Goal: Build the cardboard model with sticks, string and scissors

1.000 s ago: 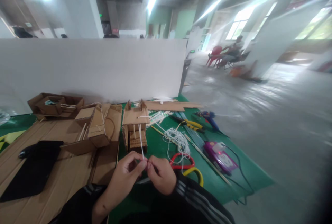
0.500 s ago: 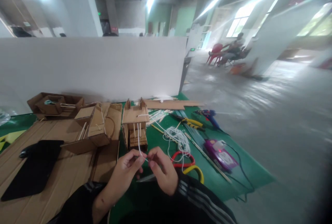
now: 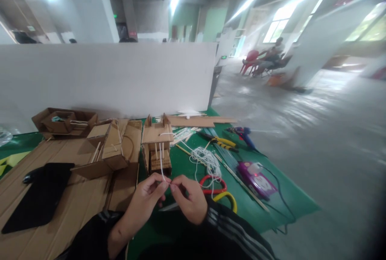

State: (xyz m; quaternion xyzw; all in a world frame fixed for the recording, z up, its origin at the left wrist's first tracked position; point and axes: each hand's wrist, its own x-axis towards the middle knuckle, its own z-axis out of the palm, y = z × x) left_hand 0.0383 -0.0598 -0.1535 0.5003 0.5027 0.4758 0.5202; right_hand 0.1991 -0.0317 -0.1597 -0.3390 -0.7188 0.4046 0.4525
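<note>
A white string (image 3: 161,159) runs from the top of a small cardboard model (image 3: 157,136) down to my fingers. My left hand (image 3: 150,192) pinches it near its end, and my right hand (image 3: 188,197) pinches the tip just beside it, the fingertips nearly touching. The model stands upright right in front of my hands, with wooden sticks between its upper and lower parts. More of the string lies in a loose tangle (image 3: 206,161) to the right. Scissors (image 3: 224,199) with red and yellow handles lie partly hidden under my right hand.
Other cardboard pieces (image 3: 116,147) and a black pad (image 3: 39,199) lie at left. On the green table at right are pliers (image 3: 224,143), a blue glue gun (image 3: 245,136), and a purple power strip (image 3: 256,180) with a cable. A white partition (image 3: 105,77) stands behind; a person (image 3: 276,53) sits far off.
My right hand has shifted slightly left, and its thumb and forefinger have closed together on the string's tip. The left hand and the model stay in place.
</note>
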